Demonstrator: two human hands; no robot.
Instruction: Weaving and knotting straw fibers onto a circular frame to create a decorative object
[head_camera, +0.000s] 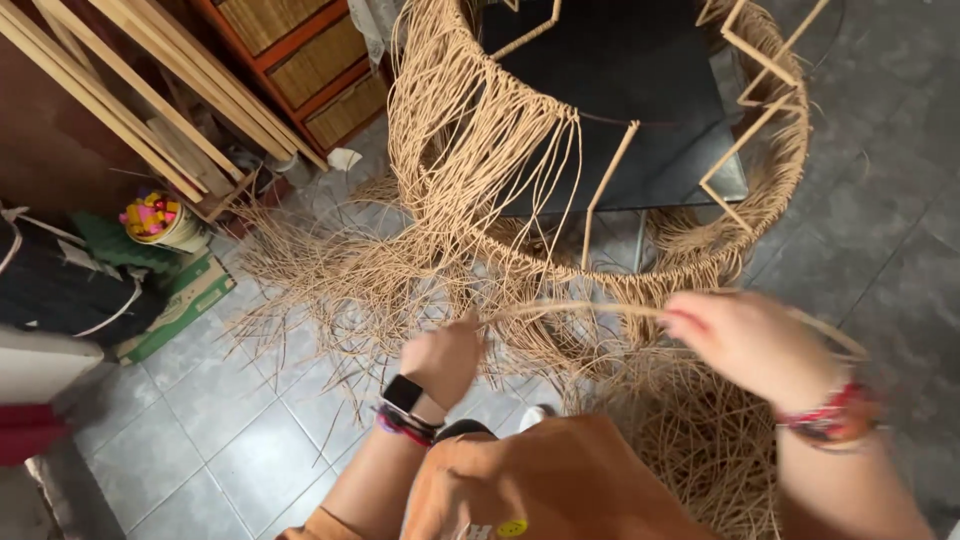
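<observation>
Grey tiled floor (200, 420), wooden shelving (310, 60)

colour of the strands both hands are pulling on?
Pale tan, straw-like strands, stretched between left hand and right hand. Head view, the only one.

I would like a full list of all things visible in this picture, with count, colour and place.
Half-woven round rattan basket frame: one, tan, top centre.
Loose rattan strands: many, tan, spread on the floor.
Flat black board: one, inside the frame.
Long wooden sticks: several, pale, top left.
Wicker drawer cabinet: one, orange-brown, top.
Small bucket of coloured pieces: one, left.
Grey tiled floor: below.
Left hand: pinches a strand, black watch on the wrist.
Right hand: blurred, pulls the same strand.
</observation>
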